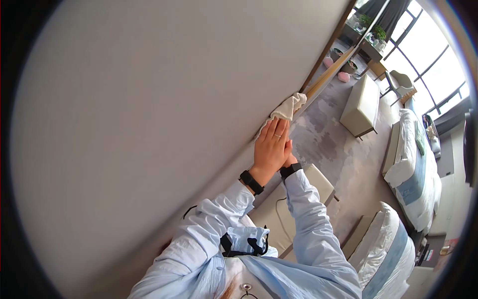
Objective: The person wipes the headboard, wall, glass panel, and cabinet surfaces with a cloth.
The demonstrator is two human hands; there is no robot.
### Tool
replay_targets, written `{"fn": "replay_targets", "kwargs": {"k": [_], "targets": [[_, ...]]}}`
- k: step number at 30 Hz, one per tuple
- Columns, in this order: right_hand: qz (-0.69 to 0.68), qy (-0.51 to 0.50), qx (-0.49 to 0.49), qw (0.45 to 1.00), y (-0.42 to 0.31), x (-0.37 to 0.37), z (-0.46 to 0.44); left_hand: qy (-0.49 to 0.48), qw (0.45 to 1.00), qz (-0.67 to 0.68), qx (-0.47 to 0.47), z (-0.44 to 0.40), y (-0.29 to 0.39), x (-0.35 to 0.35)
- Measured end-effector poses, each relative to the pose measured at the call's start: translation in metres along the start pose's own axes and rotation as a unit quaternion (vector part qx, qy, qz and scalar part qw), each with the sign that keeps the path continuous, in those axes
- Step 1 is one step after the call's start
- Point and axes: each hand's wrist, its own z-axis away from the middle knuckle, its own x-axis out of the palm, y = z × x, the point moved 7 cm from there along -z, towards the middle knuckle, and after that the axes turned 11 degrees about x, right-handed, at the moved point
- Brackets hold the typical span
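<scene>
A cream cloth (289, 107) lies bunched against the lower edge of the grey wall (164, 99), where a wooden ledge (326, 79) begins. My left hand (271, 149), wearing a ring, presses on the near end of the cloth with its fingers straight and held together. Close against it on the right is my right hand (291, 158), mostly covered by the left; its fingers are hidden. Black bands circle both wrists, and the sleeves are light blue.
Below my arms is a cream bench (271, 214) with a dark cord on it. Another bench (362, 105) stands farther off. Two beds (406, 164) with white and blue bedding line the right side. A chair (398, 83), pink round items (343, 76) and a large window are farther away.
</scene>
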Motion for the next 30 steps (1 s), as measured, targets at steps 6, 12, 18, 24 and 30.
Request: {"fn": "replay_targets", "kwargs": {"k": [6,12,18,24,30], "targets": [[0.026,0.023,-0.104,0.994,-0.048,0.061,0.056,0.014,0.997,-0.027,-0.067,0.079,-0.010,-0.074],[0.008,-0.057,-0.157,0.986,-0.120,0.160,0.149,0.012,0.994,-0.100,-0.052,0.177,-0.028,-0.171],[-0.011,-0.204,-0.209,0.956,-0.196,0.267,0.256,0.016,0.983,-0.164,-0.076,0.306,-0.042,-0.277],[0.017,-0.339,-0.267,0.902,-0.253,0.347,0.342,0.026,0.969,-0.224,-0.106,0.373,-0.045,-0.372],[0.138,-0.368,-0.375,0.840,-0.336,0.409,0.407,0.100,0.945,-0.265,-0.163,0.473,-0.057,-0.441]]}}
